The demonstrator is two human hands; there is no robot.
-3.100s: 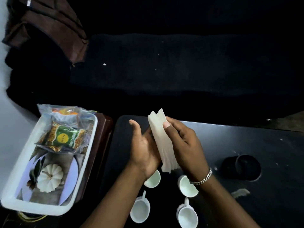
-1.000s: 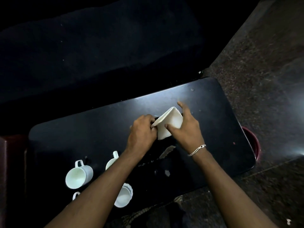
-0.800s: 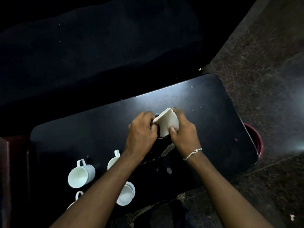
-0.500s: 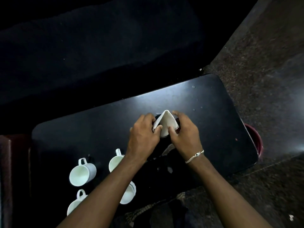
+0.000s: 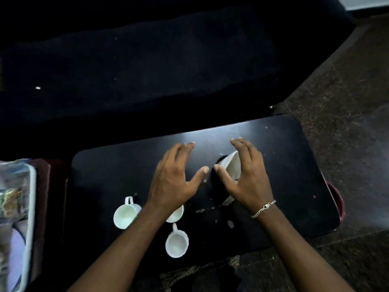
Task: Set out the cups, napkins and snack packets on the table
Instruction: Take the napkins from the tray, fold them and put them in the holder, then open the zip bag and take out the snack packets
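change: left hand has let go, fingers spread wide above table | right hand open, cupped beside napkin | napkin: white, folded, standing in dark holder, mid-table | cups near-left

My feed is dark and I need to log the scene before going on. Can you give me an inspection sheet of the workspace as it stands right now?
Surface: glossy black rectangular table, dusty, with pale scraps near its front edge.
Job's things: three white handled ceramic cups, one partly under the left forearm; folded white paper napkins standing in a dark round holder; snack packets in the white plastic tray at far left, off the table.
Clutter: torn paper bits.
Grippers: left hand open, holding nothing; right hand open, fingers beside the napkins, contact unclear.
Cables: nothing seen.
Surroundings: dark sofa behind, speckled stone floor, red round bin at the table's right end.
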